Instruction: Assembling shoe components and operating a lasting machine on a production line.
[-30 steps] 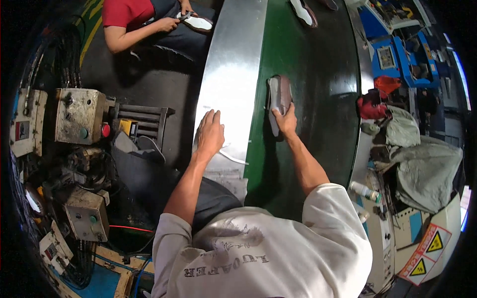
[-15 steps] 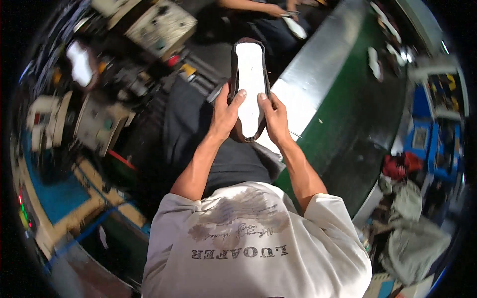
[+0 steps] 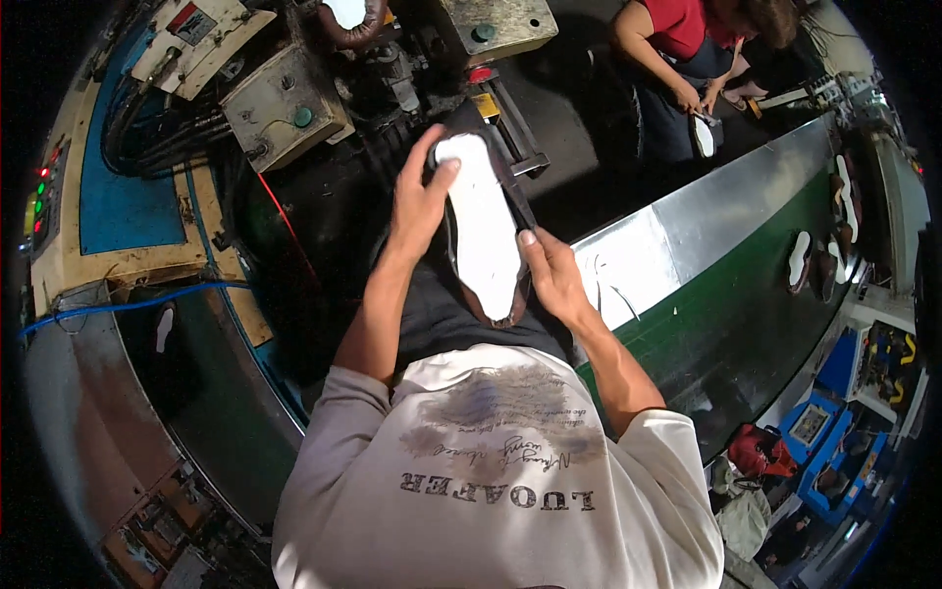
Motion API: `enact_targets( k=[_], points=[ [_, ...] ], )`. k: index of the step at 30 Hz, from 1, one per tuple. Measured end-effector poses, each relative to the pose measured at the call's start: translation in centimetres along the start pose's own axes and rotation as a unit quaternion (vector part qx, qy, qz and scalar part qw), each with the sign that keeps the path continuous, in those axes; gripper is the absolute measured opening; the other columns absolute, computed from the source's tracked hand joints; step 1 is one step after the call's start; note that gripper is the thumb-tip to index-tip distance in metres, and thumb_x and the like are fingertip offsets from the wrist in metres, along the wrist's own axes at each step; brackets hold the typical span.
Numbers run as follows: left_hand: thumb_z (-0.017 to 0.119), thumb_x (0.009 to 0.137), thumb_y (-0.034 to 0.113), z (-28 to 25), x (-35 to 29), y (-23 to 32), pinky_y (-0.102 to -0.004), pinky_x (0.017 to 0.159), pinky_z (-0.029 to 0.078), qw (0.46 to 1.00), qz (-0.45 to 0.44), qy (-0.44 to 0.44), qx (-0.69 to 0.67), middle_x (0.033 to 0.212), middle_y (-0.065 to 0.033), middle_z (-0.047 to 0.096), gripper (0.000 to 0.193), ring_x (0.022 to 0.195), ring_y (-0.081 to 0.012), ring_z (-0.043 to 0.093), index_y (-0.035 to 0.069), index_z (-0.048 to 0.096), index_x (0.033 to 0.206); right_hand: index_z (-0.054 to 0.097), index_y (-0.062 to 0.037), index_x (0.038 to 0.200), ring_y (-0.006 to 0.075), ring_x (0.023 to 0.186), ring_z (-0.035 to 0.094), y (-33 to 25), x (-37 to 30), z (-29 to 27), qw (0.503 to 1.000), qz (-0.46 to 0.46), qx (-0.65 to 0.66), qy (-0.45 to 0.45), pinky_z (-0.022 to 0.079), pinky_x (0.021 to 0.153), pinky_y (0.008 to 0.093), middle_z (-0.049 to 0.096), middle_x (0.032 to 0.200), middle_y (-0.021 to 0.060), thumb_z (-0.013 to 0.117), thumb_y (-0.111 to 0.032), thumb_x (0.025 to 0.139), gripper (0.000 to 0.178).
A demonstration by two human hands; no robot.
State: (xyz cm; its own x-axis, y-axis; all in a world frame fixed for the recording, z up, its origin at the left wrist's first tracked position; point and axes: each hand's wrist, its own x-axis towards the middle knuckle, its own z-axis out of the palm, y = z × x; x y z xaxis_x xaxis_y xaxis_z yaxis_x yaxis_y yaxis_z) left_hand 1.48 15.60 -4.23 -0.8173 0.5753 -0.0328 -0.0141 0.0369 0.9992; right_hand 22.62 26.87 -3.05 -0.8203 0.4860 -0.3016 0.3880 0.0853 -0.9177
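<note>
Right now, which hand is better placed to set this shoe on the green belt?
Right, likely: the right hand holds the shoe on its belt side, and the green belt lies to the right. The left hand grips the opposite edge.

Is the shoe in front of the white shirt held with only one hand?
No, the left hand grips the shoe near its far end, while the right hand holds its right edge.

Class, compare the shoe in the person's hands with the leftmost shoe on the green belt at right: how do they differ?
The held shoe is in the left hand and right hand; the belt shoe lies on the green belt, untouched. The held shoe looks much larger in view than the belt shoe. Both show a white face and some brown.
</note>
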Motion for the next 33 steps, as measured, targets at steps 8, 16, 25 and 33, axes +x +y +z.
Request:
enact_targets(
  k=[8,16,25,33],
  points=[
    [0.057,0.108,0.021,0.8,2.0,0.2,-0.0377,0.091,0.056,0.98,0.112,-0.01,0.164,0.111,-0.0216,0.076,0.032,0.101,-0.0312,0.074,-0.002,0.072,0.124,0.062,0.0096,0.137,0.0464,0.112,0.071,-5.6,6.3,0.2,0.952,-0.224,-0.146,0.147,0.054,0.097,0.0439,0.07,0.12,0.0352,0.061,-0.029,0.106,0.049],
    [0.06,0.104,0.012,-0.8,3.2,3.4,-0.0389,0.089,0.056,0.955,0.192,-0.121,0.191,0.114,-0.023,0.072,0.028,0.104,-0.0355,0.072,-0.006,0.068,0.125,0.074,0.0026,0.124,0.0254,0.091,0.074,-7.5,8.3,-2.0,0.965,-0.211,-0.118,0.103,0.057,0.082,0.0361,0.078,0.104,0.0199,0.065,-0.027,0.104,0.037],
    [0.06,0.104,0.013,1.2,3.3,2.3,-0.0461,0.078,0.055,0.942,0.201,-0.021,0.269,0.1,-0.0238,0.071,0.02,0.092,-0.0429,0.07,-0.004,0.069,0.11,0.075,0.002,0.111,0.0342,0.081,0.073,-8.2,10.1,-0.5,0.956,-0.162,-0.209,0.129,0.055,0.074,0.0413,0.073,0.095,0.0251,0.068,-0.028,0.101,0.032],
    [0.06,0.106,0.02,0.2,2.6,1.7,-0.0346,0.107,0.048,0.986,-0.025,-0.163,0.015,0.132,-0.0171,0.069,0.04,0.121,-0.0247,0.064,-0.003,0.064,0.139,0.048,0.0035,0.153,0.024,0.105,0.071,-5.5,8.3,0.4,0.997,-0.068,0.039,0.014,0.057,0.087,0.0354,0.066,0.133,0.0226,0.077,-0.037,0.097,0.074]
  ],
)
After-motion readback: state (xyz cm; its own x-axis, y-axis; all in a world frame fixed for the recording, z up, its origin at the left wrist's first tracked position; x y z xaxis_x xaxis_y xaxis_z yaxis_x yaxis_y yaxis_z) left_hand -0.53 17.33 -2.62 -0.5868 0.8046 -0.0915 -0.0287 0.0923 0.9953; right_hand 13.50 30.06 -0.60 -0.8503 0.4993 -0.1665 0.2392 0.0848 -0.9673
